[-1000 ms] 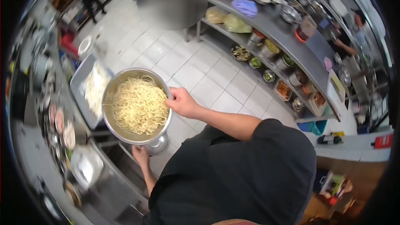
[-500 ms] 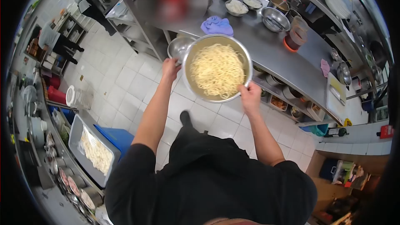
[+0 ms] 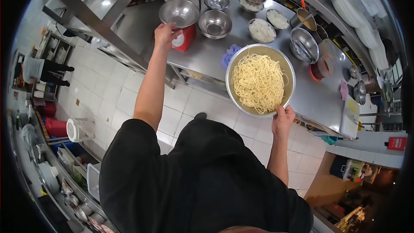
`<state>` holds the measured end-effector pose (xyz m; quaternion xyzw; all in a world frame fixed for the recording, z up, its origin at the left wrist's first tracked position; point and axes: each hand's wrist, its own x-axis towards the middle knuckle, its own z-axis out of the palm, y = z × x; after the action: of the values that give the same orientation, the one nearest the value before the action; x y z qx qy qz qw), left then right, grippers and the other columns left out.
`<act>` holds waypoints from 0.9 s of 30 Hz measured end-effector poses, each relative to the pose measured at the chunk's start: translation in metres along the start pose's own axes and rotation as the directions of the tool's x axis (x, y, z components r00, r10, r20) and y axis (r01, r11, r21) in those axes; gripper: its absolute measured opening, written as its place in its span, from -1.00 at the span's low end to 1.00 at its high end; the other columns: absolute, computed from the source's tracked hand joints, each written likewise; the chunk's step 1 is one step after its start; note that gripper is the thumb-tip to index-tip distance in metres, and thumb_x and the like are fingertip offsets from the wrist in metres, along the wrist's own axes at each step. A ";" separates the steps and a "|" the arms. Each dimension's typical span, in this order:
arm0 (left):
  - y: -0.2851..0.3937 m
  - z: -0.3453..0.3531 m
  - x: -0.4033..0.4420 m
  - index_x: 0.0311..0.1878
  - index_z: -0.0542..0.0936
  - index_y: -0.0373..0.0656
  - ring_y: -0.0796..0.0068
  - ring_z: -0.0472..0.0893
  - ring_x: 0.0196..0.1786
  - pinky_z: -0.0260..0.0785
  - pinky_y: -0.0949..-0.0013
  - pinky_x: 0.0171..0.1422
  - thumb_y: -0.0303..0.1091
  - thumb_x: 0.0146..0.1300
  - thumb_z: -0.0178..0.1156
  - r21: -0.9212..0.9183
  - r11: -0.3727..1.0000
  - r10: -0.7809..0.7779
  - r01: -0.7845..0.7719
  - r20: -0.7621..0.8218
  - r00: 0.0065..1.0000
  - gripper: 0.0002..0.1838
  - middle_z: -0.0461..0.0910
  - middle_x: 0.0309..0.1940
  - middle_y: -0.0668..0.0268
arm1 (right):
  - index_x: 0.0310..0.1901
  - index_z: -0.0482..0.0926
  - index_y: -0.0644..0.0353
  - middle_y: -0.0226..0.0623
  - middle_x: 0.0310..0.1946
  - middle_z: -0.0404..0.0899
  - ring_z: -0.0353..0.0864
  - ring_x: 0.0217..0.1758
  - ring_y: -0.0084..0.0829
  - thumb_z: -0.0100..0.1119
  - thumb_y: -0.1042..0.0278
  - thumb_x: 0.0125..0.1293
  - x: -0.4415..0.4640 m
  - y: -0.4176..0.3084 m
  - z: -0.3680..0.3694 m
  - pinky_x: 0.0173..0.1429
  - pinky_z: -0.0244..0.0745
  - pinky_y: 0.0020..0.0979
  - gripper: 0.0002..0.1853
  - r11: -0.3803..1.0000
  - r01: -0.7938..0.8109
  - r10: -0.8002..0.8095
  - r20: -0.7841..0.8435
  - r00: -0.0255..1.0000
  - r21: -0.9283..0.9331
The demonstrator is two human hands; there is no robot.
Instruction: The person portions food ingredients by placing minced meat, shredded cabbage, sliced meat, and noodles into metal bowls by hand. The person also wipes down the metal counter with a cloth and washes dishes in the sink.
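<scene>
I note the right hand (image 3: pixel 283 121) clamped on the near rim of a large metal bowl (image 3: pixel 283 60); pale noodles (image 3: pixel 258 84) lie in it, just beyond that hand. Well apart, the left hand (image 3: pixel 164 35) grips the near rim of a smaller steel bowl (image 3: pixel 177 12) over a red scale (image 3: pixel 185 39); contact between them I cannot confirm. A purple cloth (image 3: pixel 230 55) lies between the hands.

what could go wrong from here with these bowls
The right hand grips the large bowl at one edge only, so it could tip and spill noodles.

The purple cloth is close by; a bowl set on it might sit unevenly.

The left hand's steel bowl, by the red scale, might knock the neighbouring bowl.
</scene>
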<state>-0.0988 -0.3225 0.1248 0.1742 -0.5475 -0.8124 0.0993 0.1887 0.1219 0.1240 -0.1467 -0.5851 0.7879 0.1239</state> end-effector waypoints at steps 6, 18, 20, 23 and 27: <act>0.026 0.004 -0.015 0.20 0.42 -0.41 0.00 0.67 -0.13 0.71 -0.10 -0.05 -0.26 0.35 0.24 -0.101 0.967 -0.250 0.232 -0.240 0.938 -0.51 0.55 -0.08 0.01 | 0.01 0.64 0.48 -0.19 -0.05 0.73 0.68 -0.06 -0.49 0.13 0.66 0.35 0.013 0.014 0.032 0.12 0.52 -0.45 -0.76 0.997 -0.051 0.051 -0.003 0.999 0.055; -0.004 -0.006 -0.022 0.15 0.40 -0.67 -0.21 0.75 -0.16 0.79 -0.17 -0.18 -0.66 0.31 -0.13 -0.057 0.971 -0.238 0.232 -0.173 0.956 -0.62 0.60 -0.04 -0.24 | -0.02 0.64 0.51 -0.15 -0.07 0.72 0.69 -0.08 -0.45 0.09 0.68 0.32 0.034 0.025 0.047 0.09 0.55 -0.44 -0.76 0.990 -0.132 0.129 0.085 0.988 0.038; -0.007 -0.010 -0.027 0.15 0.38 -0.68 -0.23 0.74 -0.13 0.79 -0.15 -0.13 -0.66 0.31 -0.16 -0.039 0.965 -0.264 0.261 -0.149 0.953 -0.62 0.59 -0.03 -0.24 | -0.02 0.64 0.52 -0.14 -0.07 0.72 0.70 -0.09 -0.45 0.09 0.68 0.32 0.033 0.024 0.050 0.08 0.56 -0.44 -0.75 0.989 -0.141 0.136 0.092 0.986 0.047; -0.010 -0.019 -0.029 0.27 0.34 -0.62 -0.29 0.69 0.01 0.75 -0.18 -0.08 -0.52 0.36 -0.02 -0.127 0.954 -0.278 0.270 -0.053 0.959 -0.54 0.49 0.13 -0.32 | -0.03 0.64 0.52 -0.14 -0.08 0.73 0.70 -0.11 -0.45 0.09 0.68 0.32 0.026 0.024 0.057 0.06 0.57 -0.44 -0.76 0.987 -0.160 0.158 0.137 0.978 0.010; -0.003 -0.037 -0.063 0.49 0.23 -0.39 -0.35 0.51 0.29 0.53 -0.33 0.18 0.07 0.39 0.19 -0.022 0.877 -0.474 0.480 0.128 0.871 -0.16 0.23 0.40 -0.34 | -0.05 0.65 0.49 -0.18 -0.11 0.74 0.70 -0.14 -0.46 0.10 0.66 0.32 0.012 0.025 0.072 0.00 0.57 -0.44 -0.77 0.978 -0.205 0.209 0.205 0.956 -0.040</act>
<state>-0.0260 -0.3302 0.1201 0.2528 -0.4708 -0.8349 -0.1322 0.1494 0.0553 0.1182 -0.1251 -0.5834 0.8022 -0.0227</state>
